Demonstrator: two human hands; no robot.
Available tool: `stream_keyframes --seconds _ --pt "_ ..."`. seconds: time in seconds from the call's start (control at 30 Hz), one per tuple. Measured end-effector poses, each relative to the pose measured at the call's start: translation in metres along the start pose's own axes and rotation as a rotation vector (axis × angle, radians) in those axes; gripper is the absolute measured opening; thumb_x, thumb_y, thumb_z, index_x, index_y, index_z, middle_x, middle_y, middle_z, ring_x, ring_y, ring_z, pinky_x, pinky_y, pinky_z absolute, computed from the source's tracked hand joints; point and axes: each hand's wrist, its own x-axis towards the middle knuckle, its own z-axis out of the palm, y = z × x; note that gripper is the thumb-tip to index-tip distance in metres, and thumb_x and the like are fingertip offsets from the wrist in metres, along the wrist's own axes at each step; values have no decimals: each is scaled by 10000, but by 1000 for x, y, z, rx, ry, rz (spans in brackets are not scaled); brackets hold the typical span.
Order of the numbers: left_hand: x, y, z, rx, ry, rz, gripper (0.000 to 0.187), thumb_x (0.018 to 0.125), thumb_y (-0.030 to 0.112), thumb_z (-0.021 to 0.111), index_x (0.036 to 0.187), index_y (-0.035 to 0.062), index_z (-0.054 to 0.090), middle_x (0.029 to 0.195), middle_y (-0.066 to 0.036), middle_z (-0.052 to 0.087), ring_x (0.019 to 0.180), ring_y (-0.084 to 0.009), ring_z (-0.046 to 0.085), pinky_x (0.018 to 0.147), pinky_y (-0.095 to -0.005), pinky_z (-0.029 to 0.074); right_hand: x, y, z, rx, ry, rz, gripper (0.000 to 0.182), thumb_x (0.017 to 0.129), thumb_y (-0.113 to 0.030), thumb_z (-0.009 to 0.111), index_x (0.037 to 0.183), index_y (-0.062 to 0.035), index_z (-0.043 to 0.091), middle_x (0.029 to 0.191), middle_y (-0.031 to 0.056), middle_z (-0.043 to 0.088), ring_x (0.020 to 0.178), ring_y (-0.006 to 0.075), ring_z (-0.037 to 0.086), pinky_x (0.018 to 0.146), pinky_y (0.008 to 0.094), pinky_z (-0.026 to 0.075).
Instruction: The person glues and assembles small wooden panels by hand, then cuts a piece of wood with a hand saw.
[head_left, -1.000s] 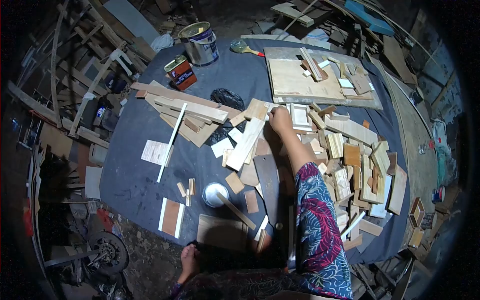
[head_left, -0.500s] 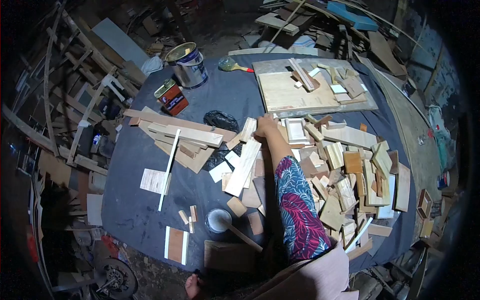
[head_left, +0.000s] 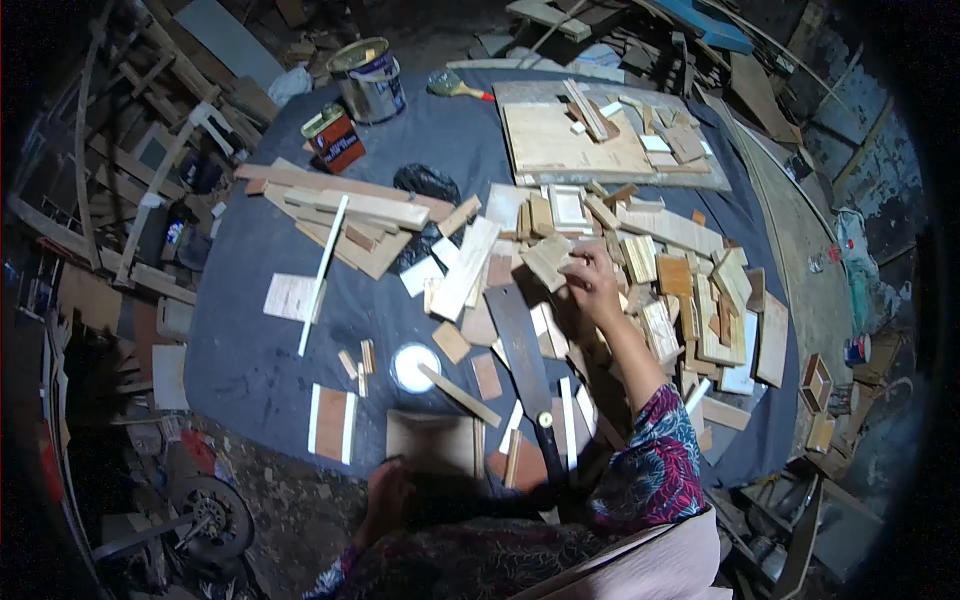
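Observation:
My right hand [head_left: 597, 284] reaches over the pile of wood offcuts, its fingers closed on the edge of a pale, squarish wood block [head_left: 547, 262]. Left of it lies a long pale board [head_left: 468, 268]. A handsaw [head_left: 522, 345] with a dark handle lies below the hand, pointing away from me. At the table's front edge, my left hand [head_left: 388, 497] is in shadow beside a flat wooden panel [head_left: 432, 443]; its fingers are too dark to read. A round tub of white stuff [head_left: 415, 367] stands in front of it, with a wooden stick [head_left: 462, 396] resting against it.
A paint can [head_left: 368, 85], a red-brown tin [head_left: 335, 140] and a paintbrush [head_left: 458, 86] stand or lie at the back. Plywood [head_left: 575, 145] bearing scraps is at the back right. Long strips [head_left: 340, 205] and a black plastic bag [head_left: 427, 183] lie left of the pile.
My right hand has come back toward me from the far side of the pile and now holds a wood block. My left hand has risen to the table edge. The saw has come into view.

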Motion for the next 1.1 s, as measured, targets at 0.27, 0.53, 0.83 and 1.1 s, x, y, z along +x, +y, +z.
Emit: stream_keyframes --seconds 0.27,0.53,0.83,1.1 --pt "9 1 35 -149 -134 -4 213 867 187 399 765 50 525 552 5 442 477 -58 397 432 -195 319 -87 -14 -35 -150 -107 156 233 551 87 547 737 -51 570 906 126 502 907 307 490 780 361 405" --pt "-8 -11 35 -266 -38 -43 251 877 216 416 772 25 539 545 17 440 470 -57 378 457 -188 311 -61 -47 -15 -439 -212 387 527 578 -175 705 1045 -103 472 1124 154 409 1001 331 401 838 473 320" --pt "-13 -29 32 -329 34 25 254 880 203 423 754 16 541 528 5 450 468 -66 400 463 -190 335 -59 -41 -29 -125 -151 808 420 726 -369 511 944 -10 536 834 226 585 770 364 573 703 420 442" --pt "-15 -30 41 -338 36 -34 256 877 199 429 751 12 548 545 1 464 483 -68 408 481 -189 346 -63 -2 -40 -281 147 888 331 844 -316 393 916 -40 562 754 210 578 704 385 548 659 483 407"
